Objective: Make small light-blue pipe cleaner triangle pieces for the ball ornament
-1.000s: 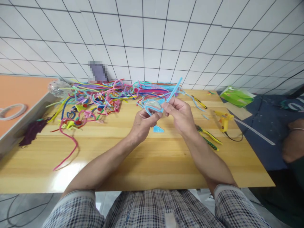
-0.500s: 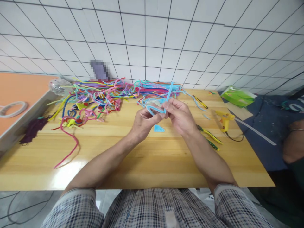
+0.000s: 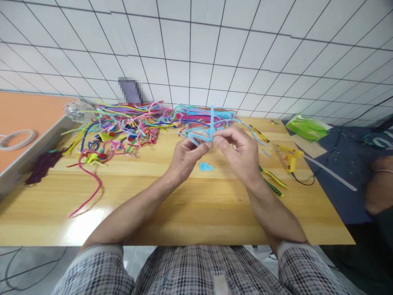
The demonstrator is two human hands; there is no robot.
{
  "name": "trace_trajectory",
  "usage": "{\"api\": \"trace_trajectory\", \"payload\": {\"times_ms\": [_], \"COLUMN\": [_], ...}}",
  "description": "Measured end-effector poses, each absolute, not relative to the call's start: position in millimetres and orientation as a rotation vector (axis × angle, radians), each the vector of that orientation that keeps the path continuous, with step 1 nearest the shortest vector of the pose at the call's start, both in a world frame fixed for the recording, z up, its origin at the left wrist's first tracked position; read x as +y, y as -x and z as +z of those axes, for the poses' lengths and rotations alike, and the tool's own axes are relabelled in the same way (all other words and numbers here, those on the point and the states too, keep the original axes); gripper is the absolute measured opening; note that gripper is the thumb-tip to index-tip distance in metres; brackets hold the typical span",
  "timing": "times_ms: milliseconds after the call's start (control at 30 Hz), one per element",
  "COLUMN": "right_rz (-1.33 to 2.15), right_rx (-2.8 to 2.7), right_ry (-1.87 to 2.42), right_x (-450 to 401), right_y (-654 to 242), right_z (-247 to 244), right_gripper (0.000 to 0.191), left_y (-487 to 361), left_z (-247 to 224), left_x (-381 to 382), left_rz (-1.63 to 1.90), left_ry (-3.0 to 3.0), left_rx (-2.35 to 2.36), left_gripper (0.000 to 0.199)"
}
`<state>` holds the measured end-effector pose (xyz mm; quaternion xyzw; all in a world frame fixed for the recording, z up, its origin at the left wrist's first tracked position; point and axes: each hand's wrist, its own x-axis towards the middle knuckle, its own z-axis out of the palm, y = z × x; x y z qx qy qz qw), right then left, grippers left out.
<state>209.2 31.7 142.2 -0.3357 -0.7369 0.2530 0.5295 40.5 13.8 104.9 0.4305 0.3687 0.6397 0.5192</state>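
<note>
A light blue pipe cleaner (image 3: 212,119) is bent into a loop, and one straight end sticks up. My left hand (image 3: 188,157) pinches the loop at its lower right, between thumb and fingers. Just to the right, my right hand (image 3: 239,153) has its thumb and index finger close together at the bend of the pipe cleaner; whether they grip it is too small to tell. Below and between the hands, a small light blue flat piece (image 3: 206,166) lies on the wooden table (image 3: 196,209).
Tangled colourful pipe cleaners (image 3: 129,127) cover the table's back left. At right are yellow-green pliers (image 3: 274,180), a yellow glue gun (image 3: 291,158) and a yellow cutter (image 3: 259,133). A green packet (image 3: 308,127) sits beyond. Another person's arm (image 3: 380,184) shows at far right.
The straight end of the blue pipe cleaner has swung from leaning right to upright. My right hand has shifted slightly right and its fingers have loosened from their earlier grip near the bend.
</note>
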Motion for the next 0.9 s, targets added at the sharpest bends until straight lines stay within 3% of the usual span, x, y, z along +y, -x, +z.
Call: {"api": "trace_trajectory", "payload": {"times_ms": [367, 900], "right_rz": [0.382, 0.833], "right_rx": [-1.902, -1.73], "right_ry": [0.732, 0.79], "right_x": [28, 29], "right_y": [-212, -212], "right_z": [140, 140], "right_gripper": [0.017, 0.012], "left_y": [-38, -35], "left_z": [112, 108], "left_x": [10, 14], "left_rz": [1.61, 1.688], "left_ry": [-1.15, -1.31], "left_rx": [0.831, 0.853], "left_gripper": [0.046, 0.046]}}
